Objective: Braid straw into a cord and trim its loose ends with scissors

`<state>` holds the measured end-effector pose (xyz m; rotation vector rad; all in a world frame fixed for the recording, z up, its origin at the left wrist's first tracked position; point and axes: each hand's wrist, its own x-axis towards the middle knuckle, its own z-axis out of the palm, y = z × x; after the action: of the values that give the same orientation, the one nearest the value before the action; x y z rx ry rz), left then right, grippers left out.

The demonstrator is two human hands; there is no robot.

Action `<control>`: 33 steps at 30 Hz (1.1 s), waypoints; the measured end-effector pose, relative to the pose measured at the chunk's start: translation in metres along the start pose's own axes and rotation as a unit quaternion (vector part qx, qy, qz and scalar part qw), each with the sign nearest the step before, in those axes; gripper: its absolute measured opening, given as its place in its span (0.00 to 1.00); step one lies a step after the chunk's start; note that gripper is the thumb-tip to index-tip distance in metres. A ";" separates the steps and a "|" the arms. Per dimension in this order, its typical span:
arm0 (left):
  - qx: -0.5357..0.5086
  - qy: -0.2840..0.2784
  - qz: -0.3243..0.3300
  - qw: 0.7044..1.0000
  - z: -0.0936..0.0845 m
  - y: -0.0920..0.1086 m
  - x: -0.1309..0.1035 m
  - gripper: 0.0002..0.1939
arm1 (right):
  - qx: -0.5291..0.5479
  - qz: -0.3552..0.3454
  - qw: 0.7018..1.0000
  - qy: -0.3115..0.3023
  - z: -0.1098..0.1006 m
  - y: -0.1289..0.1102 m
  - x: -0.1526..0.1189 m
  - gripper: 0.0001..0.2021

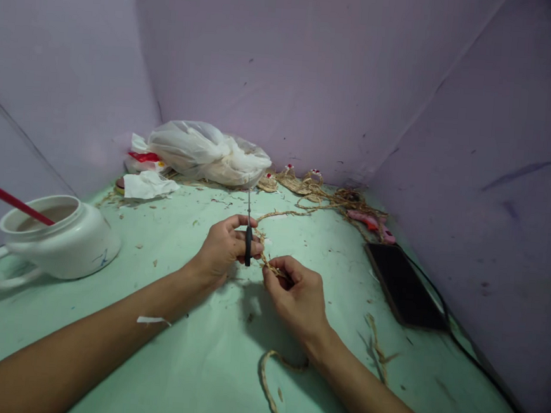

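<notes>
My left hand (227, 244) is closed around a slim tool with a black handle (248, 246) and a thin metal shaft pointing up; its exact kind I cannot make out. Just right of that handle, a braided straw-coloured rope (263, 247) runs between both hands. The fingertips of my right hand (300, 294) pinch this rope lower down. One length of rope trails from the hands toward the back right. Below my right wrist another stretch of rope (266, 381) curls toward the near edge, partly hidden by the arm.
At left stands a white mug (81, 245) with a red stick (20, 205) in it. A knotted plastic bag (208, 153) lies against the back wall, beside small woven pieces with red beads (296, 181). To the right are a phone (405, 287) and a pink tool (372, 225).
</notes>
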<state>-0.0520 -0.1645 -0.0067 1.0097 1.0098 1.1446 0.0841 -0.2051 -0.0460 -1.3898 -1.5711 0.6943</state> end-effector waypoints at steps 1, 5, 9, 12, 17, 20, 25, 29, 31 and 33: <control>0.003 0.000 0.002 1.000 0.000 0.000 0.000 0.21 | 0.000 0.008 1.000 -0.003 0.000 0.000 0.000 0.06; 0.003 -0.007 0.005 1.000 0.001 -0.002 -0.001 0.21 | 0.028 0.055 0.998 -0.023 0.001 -0.004 0.003 0.06; 0.002 -0.006 0.009 1.000 0.001 -0.001 -0.001 0.21 | 0.083 0.114 0.988 -0.063 0.002 -0.012 0.005 0.06; 0.004 -0.001 0.013 1.000 0.000 0.001 -0.001 0.21 | 0.132 0.137 0.979 -0.077 0.001 -0.015 0.006 0.06; 0.009 0.017 0.017 1.000 -0.001 0.000 0.000 0.20 | 0.207 0.143 0.966 -0.066 0.000 -0.014 0.007 0.10; 0.011 0.018 0.016 1.000 0.000 0.000 0.000 0.21 | 0.213 0.149 0.964 -0.054 -0.001 -0.014 0.007 0.09; 0.011 0.016 0.013 1.000 0.003 0.000 -0.002 0.21 | 0.200 0.174 0.962 -0.057 0.000 -0.016 0.008 0.08; 0.008 0.016 0.016 1.000 0.005 0.001 -0.003 0.21 | 0.172 0.182 0.965 -0.076 0.002 -0.017 0.007 0.07; 0.007 0.014 0.016 1.000 0.005 0.002 -0.002 0.21 | 0.167 0.179 0.966 -0.081 0.002 -0.017 0.007 0.06; 0.009 0.016 0.015 1.000 0.005 0.002 -0.002 0.21 | 0.170 0.176 0.966 -0.081 0.002 -0.016 0.007 0.06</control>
<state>-0.0482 -0.1665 -0.0034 1.0263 1.0344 1.1808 0.0749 -0.2018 -0.0310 -1.3866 -1.2577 1.2581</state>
